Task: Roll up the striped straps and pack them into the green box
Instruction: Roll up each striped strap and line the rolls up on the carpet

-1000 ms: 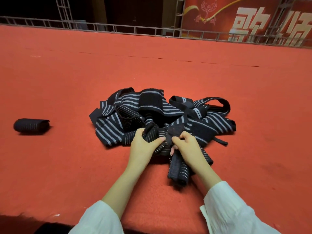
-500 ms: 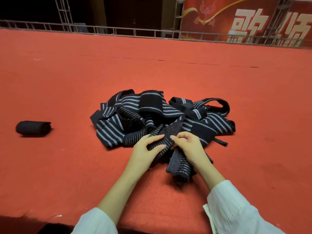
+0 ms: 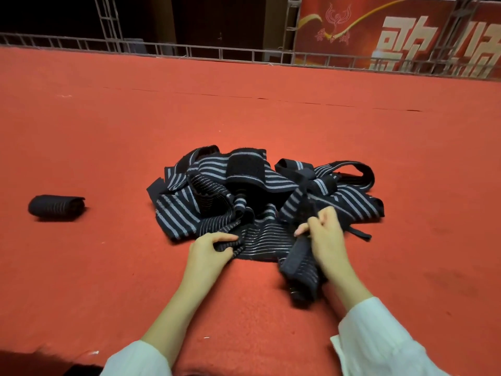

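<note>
1. On the carpet (image 3: 113, 137), our left hand (image 3: 208, 249) pinches a flat strap (image 3: 264, 240) by its edge; our right hand (image 3: 325, 236) grips a second strap (image 3: 299, 265), fingers curled.
2. The straps (image 3: 244, 185) lie heaped (dark, pale-striped) just beyond our hands.

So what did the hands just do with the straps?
The hands drew apart: the left hand slid left and the right hand went right, both still pinching the strap, which now lies spread out between them. The pile behind and the roll off to the left stayed put.
</note>
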`<action>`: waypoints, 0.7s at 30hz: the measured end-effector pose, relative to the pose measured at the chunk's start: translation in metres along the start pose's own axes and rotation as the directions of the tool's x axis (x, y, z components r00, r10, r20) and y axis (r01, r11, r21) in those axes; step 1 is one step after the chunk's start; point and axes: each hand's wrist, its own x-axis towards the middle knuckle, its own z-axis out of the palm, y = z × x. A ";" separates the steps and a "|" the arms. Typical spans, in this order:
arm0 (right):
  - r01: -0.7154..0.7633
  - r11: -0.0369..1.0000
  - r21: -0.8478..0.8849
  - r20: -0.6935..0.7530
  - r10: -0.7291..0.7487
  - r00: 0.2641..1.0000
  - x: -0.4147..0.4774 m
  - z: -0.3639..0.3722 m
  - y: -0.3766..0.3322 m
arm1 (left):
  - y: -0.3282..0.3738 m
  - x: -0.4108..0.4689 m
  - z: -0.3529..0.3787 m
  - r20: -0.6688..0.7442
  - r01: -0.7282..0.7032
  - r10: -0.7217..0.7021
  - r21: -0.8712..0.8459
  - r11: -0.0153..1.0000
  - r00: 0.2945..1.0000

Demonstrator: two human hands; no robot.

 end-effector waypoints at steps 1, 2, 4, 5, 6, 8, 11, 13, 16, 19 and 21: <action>0.014 0.999 -0.035 0.033 -0.013 0.999 0.006 -0.006 -0.002 | -0.003 0.001 -0.002 0.017 -0.005 0.005 -0.015 1.000 1.000; 0.030 0.998 -0.050 0.102 -0.025 0.994 0.011 -0.009 -0.004 | -0.004 0.002 -0.002 0.047 -0.024 0.026 -0.040 0.999 0.999; 0.034 0.999 0.025 0.226 -0.038 0.973 0.012 -0.001 -0.007 | 0.001 0.002 0.005 0.093 -0.073 0.081 -0.089 0.993 0.992; 0.030 0.998 0.056 0.243 -0.043 0.969 0.012 0.005 -0.006 | 0.004 0.001 0.009 0.099 -0.096 0.107 -0.107 0.990 0.989; 0.035 0.996 0.077 0.235 -0.052 0.971 0.012 0.011 -0.007 | 0.006 0.000 0.012 0.097 -0.115 0.127 -0.121 0.986 0.987; 0.044 0.990 0.130 0.188 -0.068 0.980 0.016 0.017 -0.011 | 0.003 -0.003 0.012 0.087 -0.126 0.139 -0.138 0.982 0.987; 0.109 0.993 0.048 0.127 -0.114 0.985 0.034 0.014 -0.017 | -0.001 -0.005 -0.004 0.056 -0.134 0.144 -0.145 0.980 0.988; 0.102 0.994 -0.051 0.206 -0.089 0.974 0.044 0.012 -0.018 | 0.000 -0.004 -0.022 0.010 -0.165 0.168 -0.149 0.975 0.986; 0.044 0.993 -0.107 0.343 -0.004 0.939 0.044 0.008 -0.011 | -0.004 -0.001 -0.058 -0.018 -0.179 0.179 -0.130 0.975 0.984; 0.048 0.990 -0.130 0.375 0.005 0.927 0.036 0.004 -0.004 | -0.016 0.002 -0.093 -0.030 -0.123 0.120 -0.122 0.985 0.992; 0.090 0.984 -0.152 0.342 -0.033 0.939 0.033 0.002 -0.003 | -0.017 0.003 -0.104 0.023 -0.087 0.091 -0.130 0.988 0.996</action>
